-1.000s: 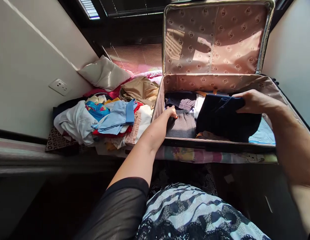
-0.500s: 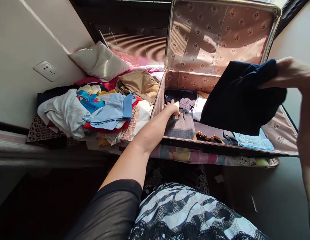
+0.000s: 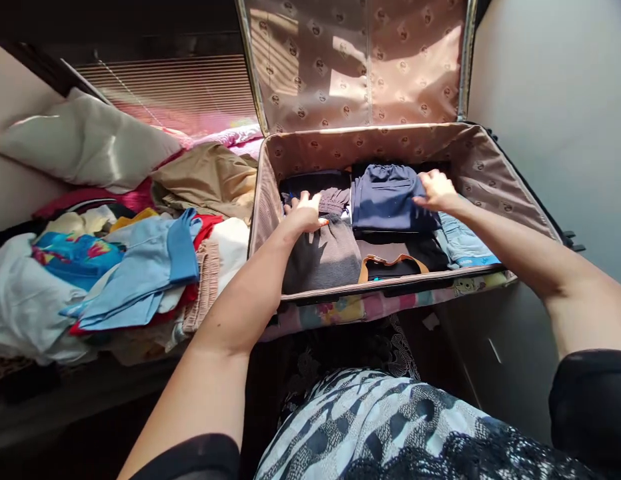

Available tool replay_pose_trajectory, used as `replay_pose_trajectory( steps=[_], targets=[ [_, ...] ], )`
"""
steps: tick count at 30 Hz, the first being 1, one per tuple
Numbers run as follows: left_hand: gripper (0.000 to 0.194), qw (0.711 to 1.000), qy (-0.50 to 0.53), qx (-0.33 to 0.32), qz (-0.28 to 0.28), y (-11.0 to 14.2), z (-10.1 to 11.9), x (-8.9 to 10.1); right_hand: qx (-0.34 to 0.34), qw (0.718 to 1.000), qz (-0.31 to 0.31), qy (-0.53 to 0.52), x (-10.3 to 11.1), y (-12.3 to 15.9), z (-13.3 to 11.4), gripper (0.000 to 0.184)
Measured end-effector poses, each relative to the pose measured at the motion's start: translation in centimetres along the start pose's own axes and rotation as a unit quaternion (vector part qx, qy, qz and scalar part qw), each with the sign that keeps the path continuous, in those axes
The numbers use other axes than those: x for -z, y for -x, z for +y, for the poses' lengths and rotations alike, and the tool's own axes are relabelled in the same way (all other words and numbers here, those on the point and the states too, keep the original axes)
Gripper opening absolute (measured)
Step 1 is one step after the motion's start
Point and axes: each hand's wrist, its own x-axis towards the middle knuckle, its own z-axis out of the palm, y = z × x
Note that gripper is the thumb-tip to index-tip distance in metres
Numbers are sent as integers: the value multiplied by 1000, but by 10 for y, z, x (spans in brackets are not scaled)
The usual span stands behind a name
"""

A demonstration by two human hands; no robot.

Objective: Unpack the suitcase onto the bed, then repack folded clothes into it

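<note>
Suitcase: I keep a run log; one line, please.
suitcase: open | left hand: on gray garment | right hand: at navy garment edge

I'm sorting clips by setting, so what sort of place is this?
Probably a room in a home, perhaps a bedroom: a pillow rests near slatted blinds, and a heap of clothes lies beside an open suitcase.

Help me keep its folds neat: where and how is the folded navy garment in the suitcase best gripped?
Probably grip the folded navy garment by its left and right edges, coming in from both sides. It lies flat in layers, its gathered band at the far edge, so lifting by that band alone might let it unfold. The right hand is at its right edge.
</note>
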Motion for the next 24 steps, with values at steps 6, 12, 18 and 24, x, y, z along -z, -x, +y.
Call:
replay_pose_trajectory(
  steps=[6,12,18,24],
  targets=[
    [86,1000,-16,-8,-1,4,3,2,157,980,-80,92,-30,29,-66,106],
    [86,999,-44,-11,-20,3,2,0,144,980,-79,108,-40,-2,-70,93],
    [87,998,-51,-22,-40,1,1,0,138,989,-31,51,-55,-7,-68,97],
    [82,997,-47,-28,-48,5,3,3,57,995,-50,-65,-23,-39,-36,79]
  ],
)
